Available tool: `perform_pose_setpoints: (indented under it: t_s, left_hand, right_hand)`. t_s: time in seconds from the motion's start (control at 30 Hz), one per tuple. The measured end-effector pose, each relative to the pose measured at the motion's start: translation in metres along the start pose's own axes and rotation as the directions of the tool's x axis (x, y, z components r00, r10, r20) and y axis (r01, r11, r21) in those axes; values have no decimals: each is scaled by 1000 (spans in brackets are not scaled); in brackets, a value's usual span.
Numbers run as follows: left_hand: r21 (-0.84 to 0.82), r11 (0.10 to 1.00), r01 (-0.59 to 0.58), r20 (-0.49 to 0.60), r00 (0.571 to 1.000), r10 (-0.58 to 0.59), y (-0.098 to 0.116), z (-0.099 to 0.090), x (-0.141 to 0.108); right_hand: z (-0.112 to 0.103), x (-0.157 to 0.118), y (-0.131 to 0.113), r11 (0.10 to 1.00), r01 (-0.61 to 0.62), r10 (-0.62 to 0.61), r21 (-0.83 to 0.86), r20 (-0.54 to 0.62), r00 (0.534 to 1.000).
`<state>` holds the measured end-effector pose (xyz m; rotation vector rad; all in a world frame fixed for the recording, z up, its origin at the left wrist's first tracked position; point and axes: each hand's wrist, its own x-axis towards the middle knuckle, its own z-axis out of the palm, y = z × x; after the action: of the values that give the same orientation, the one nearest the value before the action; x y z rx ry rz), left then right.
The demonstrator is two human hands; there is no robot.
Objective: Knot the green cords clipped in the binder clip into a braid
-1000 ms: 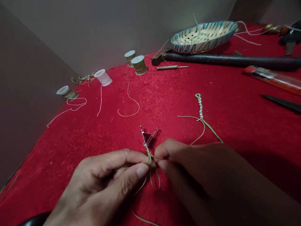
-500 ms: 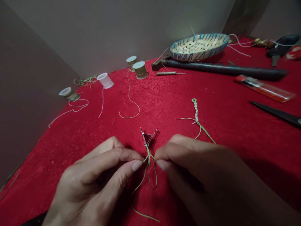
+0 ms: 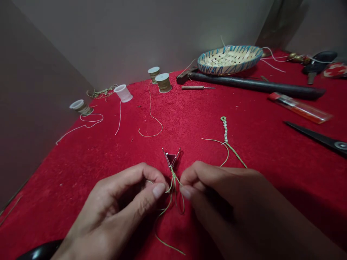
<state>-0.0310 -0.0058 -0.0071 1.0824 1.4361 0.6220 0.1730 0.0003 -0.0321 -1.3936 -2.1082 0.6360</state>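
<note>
The left hand (image 3: 116, 206) and right hand (image 3: 217, 202) pinch the green cord (image 3: 172, 186) just below the binder clip (image 3: 171, 158), fingertips nearly touching; the clip now tilts up, showing its dark face, on the red-covered desk (image 3: 217, 108).

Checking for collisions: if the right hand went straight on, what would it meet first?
The right hand points left: the green cords hanging below the binder clip come first, close to its fingertips, though depth is unclear.

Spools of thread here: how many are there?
4. A tan spool far left, a white spool beside it, and two tan spools standing together at the back.
</note>
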Motion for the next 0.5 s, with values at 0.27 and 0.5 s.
perform_pose_setpoints:
  t_s: [0.27,0.5]
  left_hand:
    - [38,999,-33,6,999,32,-12,1,3]
    - [250,858,-450,-19,883,468,-1,0,9]
  right_hand:
    - [2,-5,1,998,-14,16,69,-20,1000]
    - [3,-4,5,964,-23,4,266,69,998]
